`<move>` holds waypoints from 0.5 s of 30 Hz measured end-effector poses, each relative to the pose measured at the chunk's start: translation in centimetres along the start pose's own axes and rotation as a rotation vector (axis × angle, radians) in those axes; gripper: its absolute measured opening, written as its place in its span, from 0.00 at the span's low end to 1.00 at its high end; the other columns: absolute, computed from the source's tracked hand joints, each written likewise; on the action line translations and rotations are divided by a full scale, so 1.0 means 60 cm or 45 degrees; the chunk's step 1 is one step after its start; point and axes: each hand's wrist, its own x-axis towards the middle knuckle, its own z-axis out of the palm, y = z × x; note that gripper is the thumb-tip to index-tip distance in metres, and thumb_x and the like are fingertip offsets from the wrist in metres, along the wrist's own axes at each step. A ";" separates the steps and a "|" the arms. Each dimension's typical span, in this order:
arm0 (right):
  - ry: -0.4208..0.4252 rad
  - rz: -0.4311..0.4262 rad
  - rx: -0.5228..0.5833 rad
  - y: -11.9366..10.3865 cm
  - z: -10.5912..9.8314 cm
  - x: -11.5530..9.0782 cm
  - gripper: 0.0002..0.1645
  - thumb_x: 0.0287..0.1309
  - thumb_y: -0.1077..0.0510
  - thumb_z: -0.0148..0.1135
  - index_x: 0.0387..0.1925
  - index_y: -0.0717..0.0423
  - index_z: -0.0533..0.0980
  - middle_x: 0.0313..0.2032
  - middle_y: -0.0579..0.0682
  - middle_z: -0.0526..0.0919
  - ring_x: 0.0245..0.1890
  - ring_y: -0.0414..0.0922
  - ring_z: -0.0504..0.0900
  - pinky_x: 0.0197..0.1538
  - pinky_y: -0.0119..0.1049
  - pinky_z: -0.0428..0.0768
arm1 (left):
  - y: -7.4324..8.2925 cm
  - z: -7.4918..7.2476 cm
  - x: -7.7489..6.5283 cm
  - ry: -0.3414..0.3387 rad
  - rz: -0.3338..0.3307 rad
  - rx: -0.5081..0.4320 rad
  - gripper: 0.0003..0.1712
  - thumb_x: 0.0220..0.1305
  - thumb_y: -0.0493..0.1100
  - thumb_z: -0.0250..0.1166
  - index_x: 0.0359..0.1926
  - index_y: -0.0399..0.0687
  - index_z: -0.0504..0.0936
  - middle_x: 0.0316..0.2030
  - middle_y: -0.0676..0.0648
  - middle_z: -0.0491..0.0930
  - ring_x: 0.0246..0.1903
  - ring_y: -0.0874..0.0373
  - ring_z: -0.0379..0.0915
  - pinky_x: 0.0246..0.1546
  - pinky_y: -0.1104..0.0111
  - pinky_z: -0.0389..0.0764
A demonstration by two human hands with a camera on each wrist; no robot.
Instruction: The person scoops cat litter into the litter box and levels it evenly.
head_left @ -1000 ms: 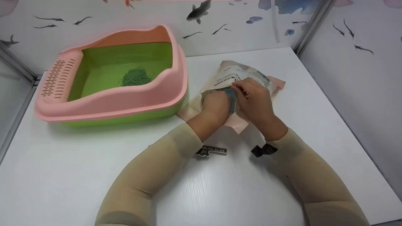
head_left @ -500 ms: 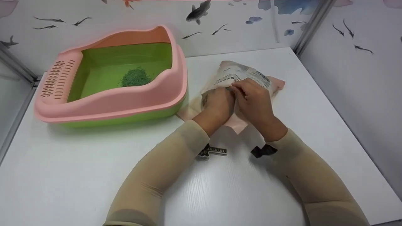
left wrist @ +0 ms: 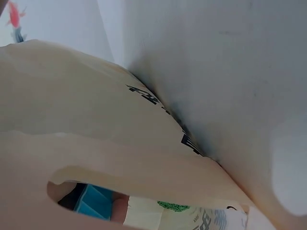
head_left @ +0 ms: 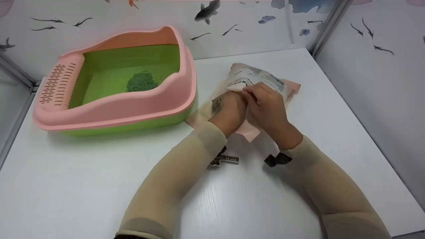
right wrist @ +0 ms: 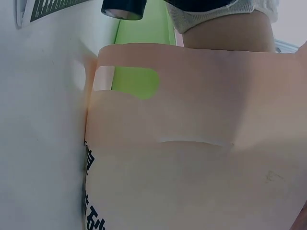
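Note:
A pink and white printed bag (head_left: 254,74) lies on the table in the head view. My left hand (head_left: 229,109) reaches into its opening, fingers hidden under the top layer. Through a slot in the bag, the left wrist view shows a blue ridged object (left wrist: 93,201) with a fingertip (left wrist: 120,208) against it; the grip is hidden. My right hand (head_left: 268,108) pinches the edge of the bag's opening between thumb and forefinger. A printed inner pack (head_left: 217,104) shows beside the left hand. The right wrist view is mostly filled by the bag's pink and cream surface (right wrist: 168,115).
A green litter box with a pink rim (head_left: 149,104) stands at the left, with green litter (head_left: 142,82) heaped inside. A black-and-white ruler-like piece (head_left: 229,159) lies near the left wrist. Patterned wall panels (head_left: 245,26) border the table (head_left: 212,205).
My left hand has moved right and deeper into the bag, covering the blue part that showed beside it earlier. My right hand keeps its place on the bag's edge.

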 end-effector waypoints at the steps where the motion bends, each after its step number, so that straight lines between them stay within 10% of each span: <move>1: 0.006 -0.007 -0.003 0.000 0.000 0.000 0.08 0.70 0.63 0.64 0.42 0.65 0.85 0.35 0.59 0.88 0.34 0.51 0.87 0.39 0.43 0.86 | 0.000 -0.001 0.001 -0.012 0.013 0.021 0.25 0.82 0.50 0.49 0.72 0.50 0.70 0.64 0.51 0.78 0.60 0.56 0.77 0.52 0.63 0.85; 15: -0.068 0.030 0.017 -0.005 -0.001 0.000 0.10 0.72 0.61 0.63 0.43 0.64 0.85 0.38 0.59 0.88 0.38 0.52 0.88 0.44 0.43 0.87 | -0.003 0.013 0.009 -0.026 0.094 0.093 0.24 0.81 0.49 0.51 0.72 0.50 0.68 0.64 0.49 0.76 0.60 0.53 0.75 0.55 0.53 0.84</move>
